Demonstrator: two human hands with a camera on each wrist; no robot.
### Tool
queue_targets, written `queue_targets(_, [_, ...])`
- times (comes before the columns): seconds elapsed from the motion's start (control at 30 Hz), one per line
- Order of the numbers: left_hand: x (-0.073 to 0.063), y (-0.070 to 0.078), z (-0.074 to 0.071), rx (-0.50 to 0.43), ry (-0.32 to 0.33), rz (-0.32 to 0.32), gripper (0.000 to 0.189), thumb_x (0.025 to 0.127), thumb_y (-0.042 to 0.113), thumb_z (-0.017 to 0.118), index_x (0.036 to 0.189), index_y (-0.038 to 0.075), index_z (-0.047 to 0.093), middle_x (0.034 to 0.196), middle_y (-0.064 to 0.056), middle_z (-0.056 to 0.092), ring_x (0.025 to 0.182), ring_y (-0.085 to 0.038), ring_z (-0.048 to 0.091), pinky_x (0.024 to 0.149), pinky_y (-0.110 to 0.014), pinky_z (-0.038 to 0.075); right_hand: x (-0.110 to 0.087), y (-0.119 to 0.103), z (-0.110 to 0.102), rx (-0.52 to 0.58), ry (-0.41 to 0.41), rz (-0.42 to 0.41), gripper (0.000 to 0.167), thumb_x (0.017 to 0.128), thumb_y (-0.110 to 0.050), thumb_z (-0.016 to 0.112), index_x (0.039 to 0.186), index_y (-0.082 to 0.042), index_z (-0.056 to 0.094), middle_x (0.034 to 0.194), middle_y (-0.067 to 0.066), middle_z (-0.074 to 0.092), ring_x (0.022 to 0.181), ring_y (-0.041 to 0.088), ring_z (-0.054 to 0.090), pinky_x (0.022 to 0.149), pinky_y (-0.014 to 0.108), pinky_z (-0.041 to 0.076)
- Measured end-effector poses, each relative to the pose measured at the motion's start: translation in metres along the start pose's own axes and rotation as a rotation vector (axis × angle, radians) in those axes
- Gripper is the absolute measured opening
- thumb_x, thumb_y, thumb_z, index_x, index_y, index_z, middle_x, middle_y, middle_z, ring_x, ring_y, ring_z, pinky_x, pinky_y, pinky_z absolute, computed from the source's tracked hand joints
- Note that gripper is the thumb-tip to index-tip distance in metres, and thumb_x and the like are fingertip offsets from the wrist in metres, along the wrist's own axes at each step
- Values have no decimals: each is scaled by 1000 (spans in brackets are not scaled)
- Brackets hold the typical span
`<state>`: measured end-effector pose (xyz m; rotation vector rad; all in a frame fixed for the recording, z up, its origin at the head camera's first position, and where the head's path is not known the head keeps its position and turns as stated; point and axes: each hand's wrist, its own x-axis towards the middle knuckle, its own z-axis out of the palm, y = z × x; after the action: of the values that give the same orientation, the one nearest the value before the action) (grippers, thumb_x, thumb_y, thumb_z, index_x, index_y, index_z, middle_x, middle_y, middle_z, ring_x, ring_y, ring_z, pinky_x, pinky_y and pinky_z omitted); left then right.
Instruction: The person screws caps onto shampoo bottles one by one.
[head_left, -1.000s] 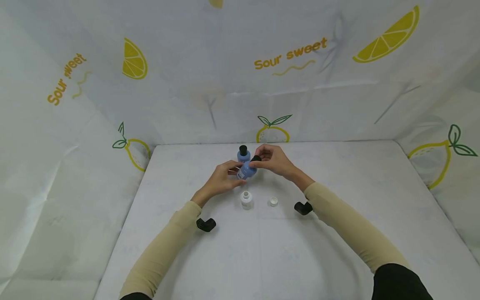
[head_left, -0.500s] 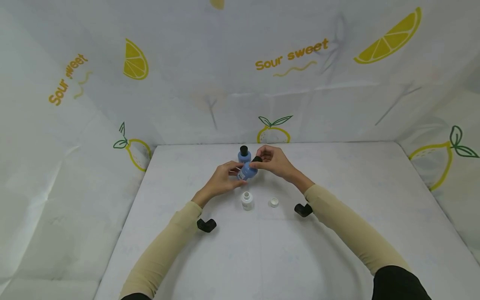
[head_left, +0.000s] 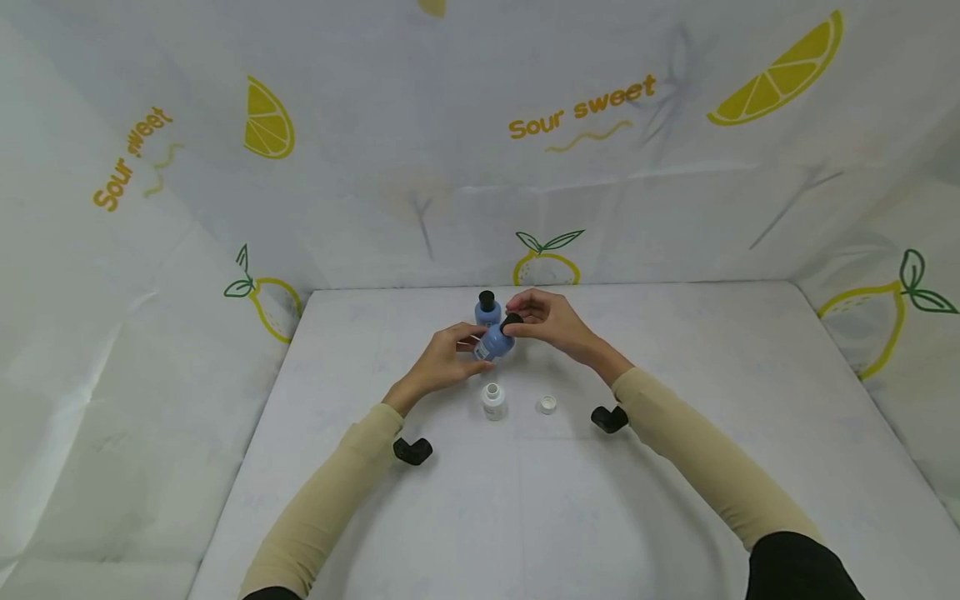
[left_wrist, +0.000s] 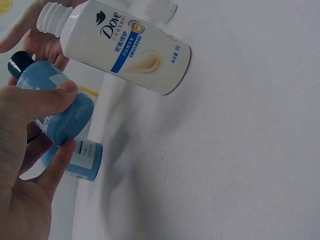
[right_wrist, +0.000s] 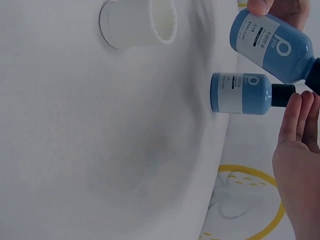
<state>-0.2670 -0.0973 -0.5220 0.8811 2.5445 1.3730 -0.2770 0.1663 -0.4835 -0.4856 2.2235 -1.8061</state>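
My left hand (head_left: 441, 360) grips a tilted blue bottle (head_left: 495, 342) between thumb and fingers, above the table. Its black cap (head_left: 512, 320) points up to the right, with the thumb and fingers of my right hand (head_left: 557, 323) around it. Behind it a second blue bottle (head_left: 487, 312) of the same kind stands upright, its black cap on. Nearer me stands a white Dove bottle (left_wrist: 125, 47) with its threaded neck uncovered. To its right lies a loose white cap (head_left: 547, 405), its hollow side up. The right fingertips are cut off at the right wrist view's edge.
A white table (head_left: 517, 517) carries everything, with a white lemon-print sheet (head_left: 360, 208) rising behind and at both sides. Black angled pieces (head_left: 412, 452) sit beside my forearms, one near each cuff.
My right hand has shifted slightly at the black cap, its fingers turning a little. The left hand and the held bottle have hardly moved.
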Motion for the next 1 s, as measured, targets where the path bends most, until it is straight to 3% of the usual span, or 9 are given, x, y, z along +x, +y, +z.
queue_targets(0.1, [-1,0,0,-6,-3,-2,60,89,11,90,141,-3,66,134,-20,72,119,-35,74,107,-43,65,-1,2,-2,11,-56,-31,43,97,-9,81,137,-3,68,142,19,68,128,20,65,120,31,53])
queue_targets(0.17, [-1,0,1,-9,-6,-4,60,89,10,90,142,-3,65,134,-20,71,119,-35,74,107,-43,65,-1,5,-4,18,-97,-53,43,98,-8,80,139,-6,69,145,18,68,131,17,65,125,35,50])
queue_targets(0.27, [-1,0,1,-10,-4,-3,60,89,10,91,142,-3,66,133,-20,72,119,-35,74,107,-43,65,-1,8,-7,55,-154,-85,46,99,-1,75,144,-5,66,151,20,65,136,12,63,125,30,49])
queue_targets(0.4, [-1,-2,1,-7,2,-5,60,88,10,91,141,-3,66,132,-20,72,118,-35,75,106,-43,66,0,9,-9,96,-191,-107,50,96,11,63,146,2,64,153,25,63,137,9,64,112,19,55])
queue_targets(0.57, [-1,-4,1,-3,4,-1,60,88,10,91,141,-3,67,134,-20,73,118,-35,75,106,-43,66,0,7,-9,94,-176,-83,46,95,13,57,139,5,68,147,23,68,128,8,69,99,20,60])
queue_targets(1.0, [-2,-2,1,-5,14,9,58,87,8,91,139,-3,67,133,-21,73,118,-37,74,106,-44,66,2,7,-6,56,-105,-34,39,96,5,75,135,3,71,143,27,67,111,8,74,97,18,62])
